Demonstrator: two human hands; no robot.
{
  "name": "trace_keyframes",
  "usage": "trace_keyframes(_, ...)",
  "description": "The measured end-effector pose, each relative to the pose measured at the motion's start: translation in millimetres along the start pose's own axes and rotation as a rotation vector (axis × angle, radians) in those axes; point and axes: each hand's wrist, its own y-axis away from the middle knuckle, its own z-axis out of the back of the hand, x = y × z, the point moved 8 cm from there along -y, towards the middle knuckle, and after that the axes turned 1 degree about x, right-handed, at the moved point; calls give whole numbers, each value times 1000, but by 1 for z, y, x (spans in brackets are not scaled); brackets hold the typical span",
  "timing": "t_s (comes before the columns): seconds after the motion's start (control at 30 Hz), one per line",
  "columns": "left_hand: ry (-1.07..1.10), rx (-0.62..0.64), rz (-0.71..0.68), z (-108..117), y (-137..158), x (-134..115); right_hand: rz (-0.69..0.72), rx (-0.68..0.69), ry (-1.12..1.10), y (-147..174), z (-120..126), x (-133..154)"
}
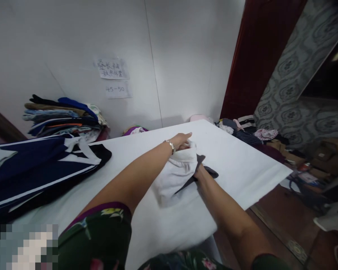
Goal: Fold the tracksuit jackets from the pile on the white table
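A white garment with dark grey parts [176,176] is bunched up over the middle of the white-covered table [236,161]. My left hand [181,141], with a bracelet at the wrist, is closed on its upper edge, the fingers curled into the cloth. Lower and to the right, my right hand [198,171] reaches in beside the dark grey part, and the cloth hides its fingers. A dark end of cloth [212,172] sticks out past the right wrist. The kind of garment cannot be made out.
Navy and white clothes [39,168] lie on the table's left side. Behind them rises a stack of folded clothes [64,118]. Mixed clothes [248,129] and cardboard boxes [323,155] are heaped beyond the right edge. Handwritten paper signs [114,69] hang on the wall.
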Motion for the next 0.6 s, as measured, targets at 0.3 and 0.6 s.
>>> trace_keyframes(0.3, 244, -433, -511, 82, 49, 31, -184, 98, 146, 7, 22, -32)
trace_keyframes(0.6, -866, -207, -404, 4, 61, 91, -114, 153, 166, 2, 21, -16)
